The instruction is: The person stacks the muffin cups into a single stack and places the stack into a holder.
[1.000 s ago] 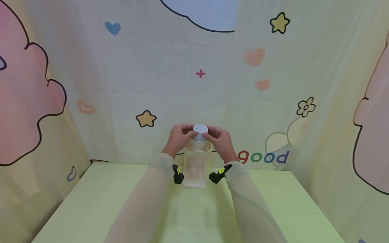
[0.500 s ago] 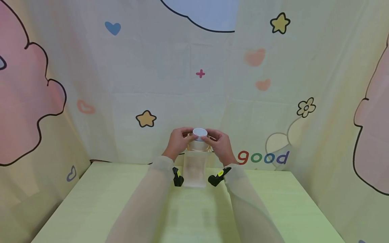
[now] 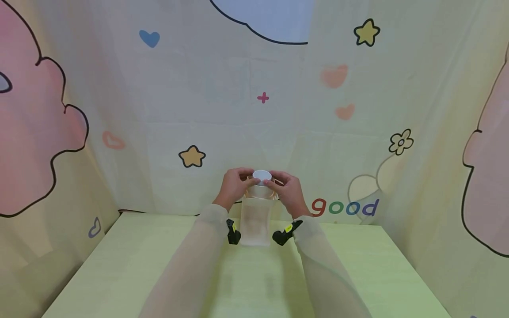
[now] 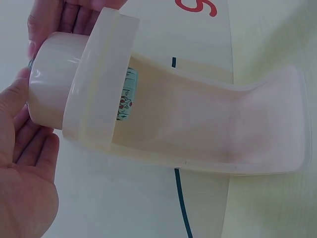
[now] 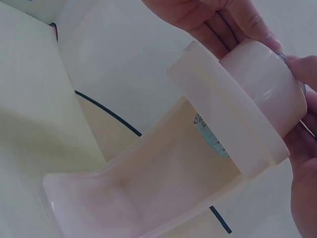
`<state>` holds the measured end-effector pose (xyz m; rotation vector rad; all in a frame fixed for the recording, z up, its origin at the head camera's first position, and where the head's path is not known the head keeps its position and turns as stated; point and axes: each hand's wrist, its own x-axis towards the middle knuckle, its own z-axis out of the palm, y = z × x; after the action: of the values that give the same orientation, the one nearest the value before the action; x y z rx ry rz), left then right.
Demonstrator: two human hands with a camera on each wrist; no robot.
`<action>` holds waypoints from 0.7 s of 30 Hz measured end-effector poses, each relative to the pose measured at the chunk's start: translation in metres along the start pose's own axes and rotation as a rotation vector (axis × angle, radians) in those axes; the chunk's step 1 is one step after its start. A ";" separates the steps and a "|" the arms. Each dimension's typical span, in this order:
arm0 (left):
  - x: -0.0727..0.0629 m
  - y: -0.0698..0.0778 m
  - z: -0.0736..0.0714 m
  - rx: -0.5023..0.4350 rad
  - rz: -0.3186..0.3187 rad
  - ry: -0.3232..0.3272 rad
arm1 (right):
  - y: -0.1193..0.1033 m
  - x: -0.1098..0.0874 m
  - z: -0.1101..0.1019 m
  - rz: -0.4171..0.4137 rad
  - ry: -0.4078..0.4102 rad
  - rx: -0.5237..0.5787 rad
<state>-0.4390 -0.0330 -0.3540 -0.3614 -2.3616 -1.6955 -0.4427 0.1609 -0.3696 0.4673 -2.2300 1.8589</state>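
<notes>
A pale pink plastic stand (image 3: 255,223) rises from the table, its curved back reaching up to a wide collar (image 4: 101,79) and a narrower tube (image 4: 54,82) above. A round cup (image 3: 262,175), white inside, sits in the tube's mouth. Below the collar, a teal printed part (image 5: 210,138) shows in both wrist views. My left hand (image 3: 233,186) has its thumb at the cup's rim and its fingers bent along the tube's far side. From the other side my right hand (image 3: 288,188) grips it likewise. The tube hides most of the cup.
The light wooden table (image 3: 254,278) meets a printed curtain (image 3: 222,132) close behind the stand. Black wrist cameras (image 3: 233,232) hang at both cuffs, on either side of the stand.
The white cup has sunk lower into the top of the stand, and both hands have come down slightly with it. The stand keeps its place.
</notes>
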 end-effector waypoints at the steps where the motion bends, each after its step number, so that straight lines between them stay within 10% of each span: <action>1: 0.000 0.001 0.000 0.000 -0.003 -0.001 | 0.000 0.000 0.000 0.000 -0.003 -0.003; 21: -0.003 0.007 -0.012 0.076 0.007 -0.029 | -0.016 -0.004 0.007 0.048 0.040 -0.128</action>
<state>-0.4340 -0.0423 -0.3452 -0.3828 -2.4340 -1.6028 -0.4327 0.1518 -0.3578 0.3540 -2.3356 1.7181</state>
